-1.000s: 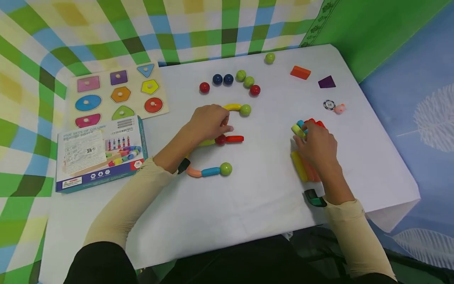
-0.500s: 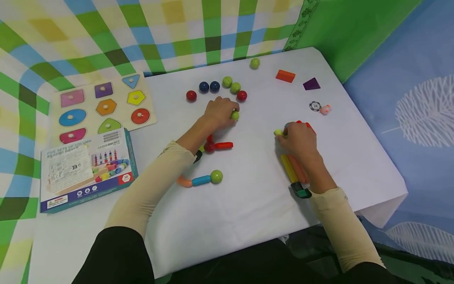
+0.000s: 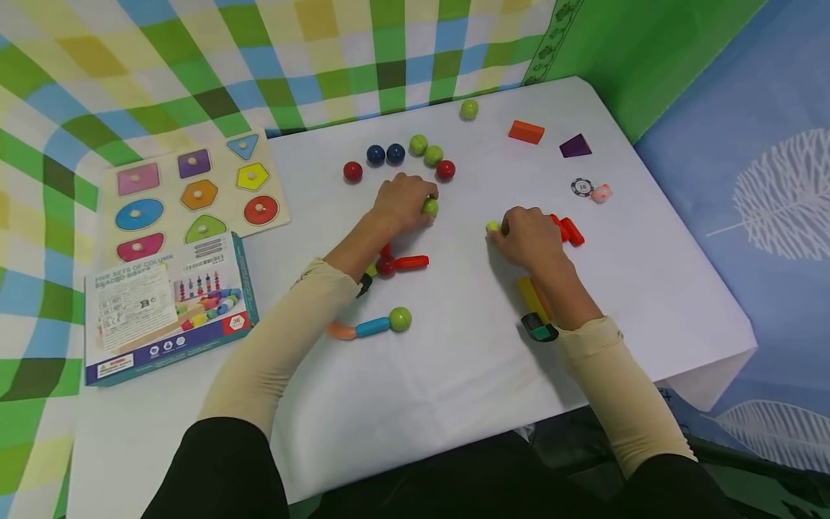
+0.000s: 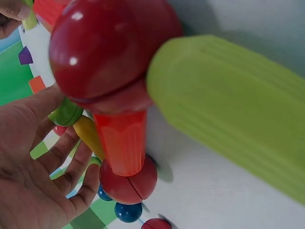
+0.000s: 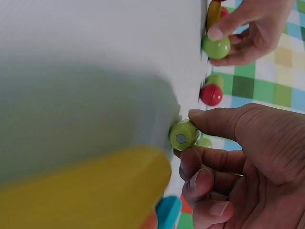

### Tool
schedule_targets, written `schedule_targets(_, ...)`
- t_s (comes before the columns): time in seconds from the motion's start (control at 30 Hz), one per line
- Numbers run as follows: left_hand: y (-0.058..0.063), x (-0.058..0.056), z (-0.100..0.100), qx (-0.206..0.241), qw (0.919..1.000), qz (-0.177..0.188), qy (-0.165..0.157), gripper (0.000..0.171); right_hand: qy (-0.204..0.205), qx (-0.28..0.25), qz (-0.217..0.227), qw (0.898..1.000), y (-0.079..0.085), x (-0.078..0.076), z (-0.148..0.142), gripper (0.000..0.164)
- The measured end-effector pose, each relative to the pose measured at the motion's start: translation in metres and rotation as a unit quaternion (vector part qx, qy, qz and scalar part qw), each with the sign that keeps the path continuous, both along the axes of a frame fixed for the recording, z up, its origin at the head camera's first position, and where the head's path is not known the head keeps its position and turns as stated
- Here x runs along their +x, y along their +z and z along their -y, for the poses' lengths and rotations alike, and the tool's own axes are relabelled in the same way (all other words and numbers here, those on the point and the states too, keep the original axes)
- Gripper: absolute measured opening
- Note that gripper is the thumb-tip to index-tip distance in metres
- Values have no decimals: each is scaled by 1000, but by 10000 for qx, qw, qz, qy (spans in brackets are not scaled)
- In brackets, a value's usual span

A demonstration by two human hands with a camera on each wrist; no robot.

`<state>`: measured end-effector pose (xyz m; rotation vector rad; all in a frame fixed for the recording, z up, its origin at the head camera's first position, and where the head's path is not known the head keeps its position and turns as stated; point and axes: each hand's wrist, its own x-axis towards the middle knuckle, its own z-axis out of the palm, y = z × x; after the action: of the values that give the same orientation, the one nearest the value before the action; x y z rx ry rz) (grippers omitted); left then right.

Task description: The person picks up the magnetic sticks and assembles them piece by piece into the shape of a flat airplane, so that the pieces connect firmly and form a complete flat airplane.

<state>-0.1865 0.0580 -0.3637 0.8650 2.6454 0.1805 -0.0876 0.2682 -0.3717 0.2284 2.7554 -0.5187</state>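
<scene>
A: Left hand point(image 3: 402, 205)?
B: Thumb and finger clamped on a glossy light-green ball point(image 3: 430, 207). Curved yellow rod point(image 4: 88, 135) touches that ball, beside the fingers.
A: Right hand point(image 3: 528, 238)?
B: Thumb and forefinger pinching a yellow-green rod point(image 5: 183, 135), out at the fingertips; its grey end disc faces the wrist camera.
A: Around the left one?
B: Just beyond its fingers, a glossy red ball point(image 3: 445, 170); farther beyond, a pair of glossy dark-blue balls point(image 3: 385, 154). On its body side, a straight red rod point(image 3: 412, 263) touching a second red ball point(image 3: 385, 267).
A: And the other?
B: Straight bright-red rods point(image 3: 573, 232) just to its right, straight yellow rod point(image 3: 532, 295) near its wrist, black-and-white round chip point(image 3: 582, 187) beyond, to the right.
</scene>
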Motion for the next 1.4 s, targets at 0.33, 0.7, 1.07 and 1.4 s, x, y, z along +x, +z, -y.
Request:
schedule_targets(0.33,-3,-1,4,41,10000,17,-10,48,176,268,-276,9991,27,45,-15,35)
schedule_targets(0.7,-2,-2,10,108,9999,-69,14,47,199,174,38,9996,14,94,-13,29)
schedule_targets(1.07,-4,-2,16,273,9995,158,65,51,398,-199,-378,9983,16,66,15,29)
schedule_targets(1.4,-6,-2,18,483,9988,28,-56,49,312,-822,275,9958,4,-27,68,29)
